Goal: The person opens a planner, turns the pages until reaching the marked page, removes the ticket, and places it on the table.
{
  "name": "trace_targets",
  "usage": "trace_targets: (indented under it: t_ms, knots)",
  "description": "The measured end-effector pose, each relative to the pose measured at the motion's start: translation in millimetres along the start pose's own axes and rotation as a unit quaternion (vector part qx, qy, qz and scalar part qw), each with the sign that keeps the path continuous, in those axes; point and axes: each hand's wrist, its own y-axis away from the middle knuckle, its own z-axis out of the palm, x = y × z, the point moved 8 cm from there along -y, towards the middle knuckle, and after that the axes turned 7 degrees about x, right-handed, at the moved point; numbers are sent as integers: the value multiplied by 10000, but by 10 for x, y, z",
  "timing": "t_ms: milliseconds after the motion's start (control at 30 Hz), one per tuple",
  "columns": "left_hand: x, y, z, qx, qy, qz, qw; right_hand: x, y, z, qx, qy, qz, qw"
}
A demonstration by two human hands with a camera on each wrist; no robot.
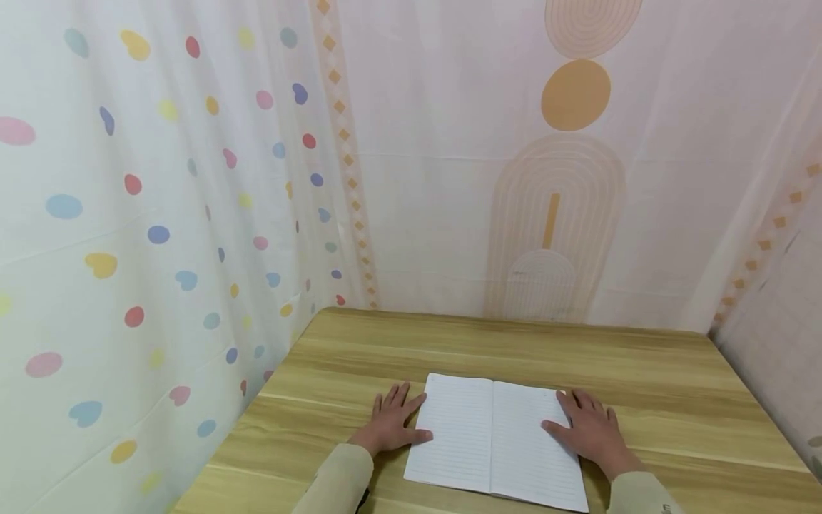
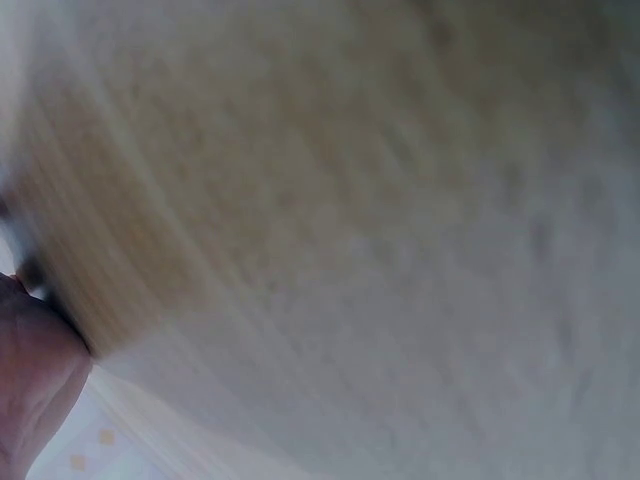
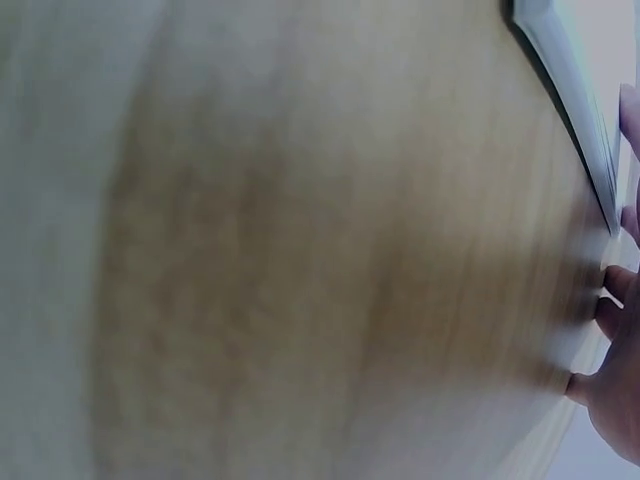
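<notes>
An open notebook [image 1: 459, 435] with lined pages lies flat on the wooden table, its centre fold running towards me. My left hand [image 1: 388, 422] rests at its left edge, thumb and index fingertip on the page border, the other fingers spread on the wood. On the other side my right hand [image 1: 592, 432] lies over the right page's edge, thumb and index finger on the paper, remaining fingers on the table. The right wrist view shows the notebook's page edges [image 3: 575, 95] beside the fingers [image 3: 618, 285]. In the left wrist view only part of the left hand [image 2: 38, 375] appears.
The wood-grain table [image 1: 514, 346] reaches back to a pale curtain [image 1: 437, 214] with arch shapes. A curtain with coloured dots [image 1: 173, 285] hangs along the left side. Another pale surface [image 1: 783, 343] borders the table at right.
</notes>
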Motion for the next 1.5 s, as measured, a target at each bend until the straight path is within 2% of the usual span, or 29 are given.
trace_targets:
  t_ms: [500, 733, 900, 1067, 1267, 1367, 1500]
  knots:
    - [2, 7, 2, 14, -12, 3, 10000, 4, -46, 8, -214, 118, 56, 9997]
    - [4, -6, 2, 30, -48, 27, 10000, -25, -19, -22, 72, 123, -104, 9998]
    - [12, -4, 4, 10, -3, -4, 10000, -12, -43, -25, 468, -60, -203, 9987]
    - [17, -4, -2, 22, -25, -38, 10000, -62, -114, -67, 851, -535, -212, 9947]
    - [33, 1, -10, 0, -5, -48, 10000, -162, -164, -119, 611, -1738, 340, 9823]
    - [35, 0, -11, 0, -19, -38, 10000, -224, -185, -164, 529, -2153, 520, 9737]
    - [27, -6, -1, -5, -11, -33, 10000, -312, -220, -259, 621, -2566, 612, 9626]
